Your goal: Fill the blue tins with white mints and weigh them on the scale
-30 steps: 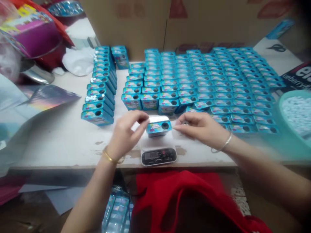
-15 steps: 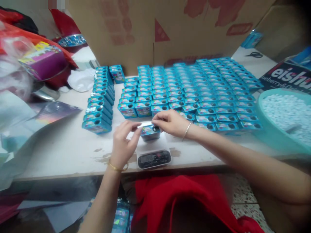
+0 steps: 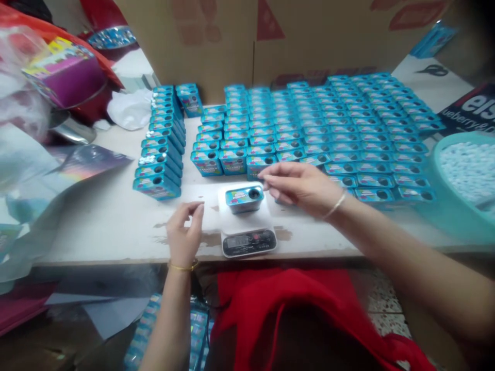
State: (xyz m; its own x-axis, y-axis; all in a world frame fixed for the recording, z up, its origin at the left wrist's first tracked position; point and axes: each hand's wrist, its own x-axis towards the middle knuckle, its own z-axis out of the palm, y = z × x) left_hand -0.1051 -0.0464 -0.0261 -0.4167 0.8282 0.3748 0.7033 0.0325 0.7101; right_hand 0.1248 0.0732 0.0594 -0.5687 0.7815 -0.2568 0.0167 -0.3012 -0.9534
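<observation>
Evidently, the left hand [image 3: 183,232] is drawing away toward the lower left, leaving the blue tin [image 3: 242,200] standing at mid-frame on the scale [image 3: 247,224] without left-hand support. The right hand [image 3: 305,188] is hovering beside the tin's upper right; blur is concealing whether either hand is closed or gripping anything.

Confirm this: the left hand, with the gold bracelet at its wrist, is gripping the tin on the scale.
Not gripping: the head view shows the left hand, with the gold bracelet at its wrist, apart from the tin on the scale.
</observation>
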